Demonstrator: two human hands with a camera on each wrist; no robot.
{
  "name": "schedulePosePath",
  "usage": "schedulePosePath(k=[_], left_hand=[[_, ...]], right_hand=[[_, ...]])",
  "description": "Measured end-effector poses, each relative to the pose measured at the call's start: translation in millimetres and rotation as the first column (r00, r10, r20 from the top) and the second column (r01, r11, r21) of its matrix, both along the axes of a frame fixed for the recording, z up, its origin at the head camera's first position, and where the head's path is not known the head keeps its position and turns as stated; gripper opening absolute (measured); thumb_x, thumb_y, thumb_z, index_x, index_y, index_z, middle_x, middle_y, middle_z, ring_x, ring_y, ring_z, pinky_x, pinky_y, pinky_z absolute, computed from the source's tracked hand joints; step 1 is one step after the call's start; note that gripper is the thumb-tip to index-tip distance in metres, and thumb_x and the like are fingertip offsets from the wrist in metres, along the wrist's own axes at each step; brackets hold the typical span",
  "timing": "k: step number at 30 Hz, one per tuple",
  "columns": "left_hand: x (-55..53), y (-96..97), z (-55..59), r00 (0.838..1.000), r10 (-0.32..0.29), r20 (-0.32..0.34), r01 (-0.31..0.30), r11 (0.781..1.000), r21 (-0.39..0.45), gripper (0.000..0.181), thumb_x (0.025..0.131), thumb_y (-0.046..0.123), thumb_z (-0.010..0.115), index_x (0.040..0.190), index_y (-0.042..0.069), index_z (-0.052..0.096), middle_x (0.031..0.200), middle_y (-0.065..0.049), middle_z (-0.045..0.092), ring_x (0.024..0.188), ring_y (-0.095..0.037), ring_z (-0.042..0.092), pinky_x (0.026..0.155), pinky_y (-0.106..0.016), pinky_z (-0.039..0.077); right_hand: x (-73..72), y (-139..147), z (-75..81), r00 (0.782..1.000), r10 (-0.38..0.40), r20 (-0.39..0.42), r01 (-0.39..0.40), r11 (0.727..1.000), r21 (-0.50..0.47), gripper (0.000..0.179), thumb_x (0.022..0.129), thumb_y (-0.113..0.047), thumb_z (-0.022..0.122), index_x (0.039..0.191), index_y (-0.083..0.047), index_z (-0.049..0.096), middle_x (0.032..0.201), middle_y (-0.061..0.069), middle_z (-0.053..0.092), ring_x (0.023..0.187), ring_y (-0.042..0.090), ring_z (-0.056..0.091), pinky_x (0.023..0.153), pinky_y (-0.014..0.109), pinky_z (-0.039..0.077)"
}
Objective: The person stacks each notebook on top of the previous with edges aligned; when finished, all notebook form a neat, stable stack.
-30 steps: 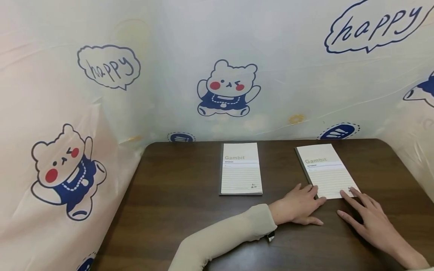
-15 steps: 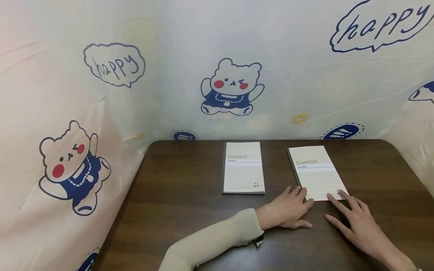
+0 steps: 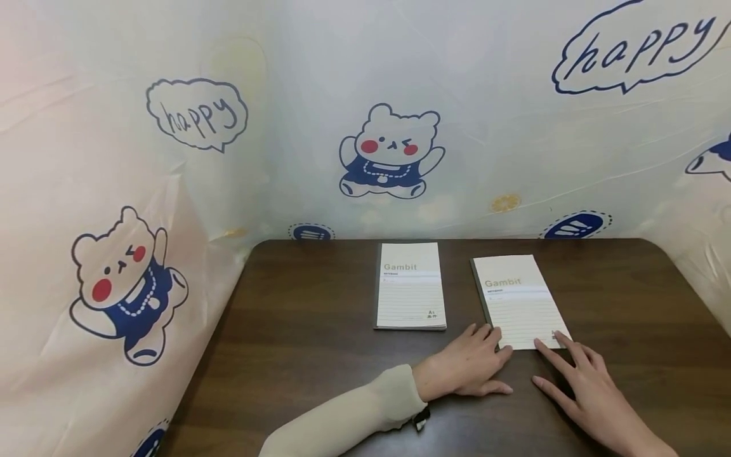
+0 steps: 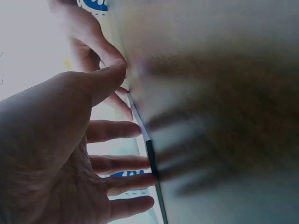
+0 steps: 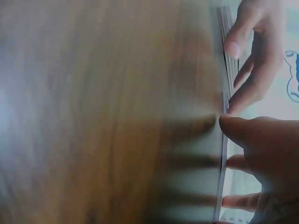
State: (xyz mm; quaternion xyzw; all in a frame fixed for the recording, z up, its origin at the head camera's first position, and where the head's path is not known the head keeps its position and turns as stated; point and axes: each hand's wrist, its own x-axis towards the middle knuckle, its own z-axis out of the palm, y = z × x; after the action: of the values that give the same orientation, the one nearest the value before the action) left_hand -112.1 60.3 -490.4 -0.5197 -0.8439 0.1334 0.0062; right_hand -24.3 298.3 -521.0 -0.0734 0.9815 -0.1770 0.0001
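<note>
A white notebook point(image 3: 516, 301) marked "Gambit", with a dark spine, lies tilted on the brown table point(image 3: 320, 355). My left hand point(image 3: 471, 363) touches its lower left corner with outstretched fingers, the thumb pointing right over the tabletop. On the lower right corner rest the fingertips of my right hand point(image 3: 588, 390), its thumb spread out on the near side. The left wrist view shows straight left fingers along the notebook's dark spine point(image 4: 156, 179). To the left, a matching notebook stack point(image 3: 410, 289) lies squarely, its layered edges point(image 5: 227, 51) visible in the right wrist view.
A pale curtain point(image 3: 480, 82) printed with bears and "happy" bubbles hangs behind the table and along both sides. The stack lies near the table's back edge, with a strip of wood between it and the tilted notebook.
The tilted notebook has slid left and a little nearer to me, closing on the stack. Both hands have travelled with it, fingers still on its lower corners. The head view has shifted slightly.
</note>
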Motion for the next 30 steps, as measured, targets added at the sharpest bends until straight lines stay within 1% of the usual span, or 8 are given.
schedulePosePath(k=[6,12,18,21,23,25,27,30], left_hand=[[4.2,-10.6,3.2,0.999,0.021,0.036,-0.022,0.998,0.052,0.058,0.102,0.072,0.039,0.137,0.031,0.059,0.134,0.003,0.057,0.126,-0.014,0.057,0.111,-0.032,0.050],[4.1,-14.9,-0.3,0.998,0.028,0.063,-0.033,0.995,0.093,0.057,0.102,0.070,0.041,0.139,0.030,0.058,0.139,0.001,0.056,0.132,-0.015,0.055,0.112,-0.034,0.050],[2.8,-17.5,-2.2,0.971,0.072,0.229,-0.115,0.976,0.183,0.061,0.105,0.065,0.042,0.150,0.026,0.053,0.153,-0.004,0.050,0.144,-0.018,0.050,0.119,-0.032,0.045],[2.2,-16.2,-3.7,0.917,0.125,0.379,-0.240,0.932,0.273,0.065,0.105,0.062,0.046,0.158,0.024,0.045,0.163,-0.009,0.042,0.146,-0.021,0.049,0.116,-0.030,0.047],[1.1,-14.2,-5.5,0.862,0.157,0.482,-0.345,0.878,0.331,0.068,0.104,0.061,0.049,0.161,0.025,0.039,0.167,-0.013,0.035,0.147,-0.025,0.047,0.115,-0.033,0.048],[-0.5,-11.5,-6.8,0.800,0.172,0.574,-0.448,0.808,0.382,0.069,0.104,0.058,0.052,0.163,0.024,0.036,0.169,-0.016,0.032,0.148,-0.027,0.046,0.115,-0.036,0.049],[-2.7,-9.1,-7.7,0.753,0.182,0.633,-0.533,0.733,0.423,0.069,0.104,0.054,0.055,0.162,0.022,0.036,0.167,-0.017,0.035,0.149,-0.029,0.045,0.116,-0.040,0.048],[-6.0,-5.7,-7.7,0.675,0.173,0.717,-0.642,0.618,0.454,0.071,0.103,0.050,0.058,0.162,0.016,0.036,0.164,-0.014,0.041,0.150,-0.027,0.045,0.118,-0.040,0.046]], right_hand=[[3.3,-12,0.8,0.999,0.017,-0.035,-0.016,1.000,0.012,0.065,0.097,-0.049,0.071,0.154,-0.022,0.054,0.157,0.028,0.038,0.128,0.058,0.039,0.087,0.075,0.044],[4.0,-15,2.8,0.999,0.013,-0.042,-0.012,1.000,0.008,0.064,0.097,-0.047,0.072,0.153,-0.022,0.054,0.156,0.027,0.038,0.128,0.059,0.039,0.086,0.076,0.044],[1.8,-12,8.2,0.999,-0.009,-0.031,0.008,0.999,-0.052,0.061,0.097,-0.046,0.072,0.151,-0.020,0.057,0.152,0.027,0.044,0.126,0.057,0.043,0.086,0.075,0.044],[-3.2,-9,12.3,0.997,-0.024,-0.071,0.016,0.993,-0.114,0.060,0.096,-0.039,0.076,0.148,-0.015,0.059,0.146,0.028,0.051,0.122,0.055,0.051,0.086,0.072,0.045],[-7.6,-7,15.2,0.996,-0.038,-0.083,0.025,0.988,-0.154,0.060,0.096,-0.036,0.076,0.148,-0.011,0.057,0.144,0.029,0.052,0.122,0.053,0.053,0.087,0.071,0.045],[-13.2,-3,17.6,0.993,-0.061,-0.096,0.042,0.981,-0.190,0.061,0.097,-0.033,0.076,0.148,-0.007,0.057,0.144,0.029,0.052,0.124,0.051,0.054,0.089,0.067,0.046],[-19.5,1,18.7,0.990,-0.089,-0.109,0.063,0.973,-0.221,0.062,0.097,-0.032,0.076,0.147,-0.003,0.056,0.143,0.029,0.054,0.122,0.049,0.057,0.093,0.049,0.051],[-29.3,7,20.3,0.986,-0.144,-0.088,0.115,0.955,-0.273,0.065,0.099,-0.031,0.074,0.149,0.002,0.051,0.144,0.032,0.055,0.118,0.051,0.062,0.083,0.027,0.054]])
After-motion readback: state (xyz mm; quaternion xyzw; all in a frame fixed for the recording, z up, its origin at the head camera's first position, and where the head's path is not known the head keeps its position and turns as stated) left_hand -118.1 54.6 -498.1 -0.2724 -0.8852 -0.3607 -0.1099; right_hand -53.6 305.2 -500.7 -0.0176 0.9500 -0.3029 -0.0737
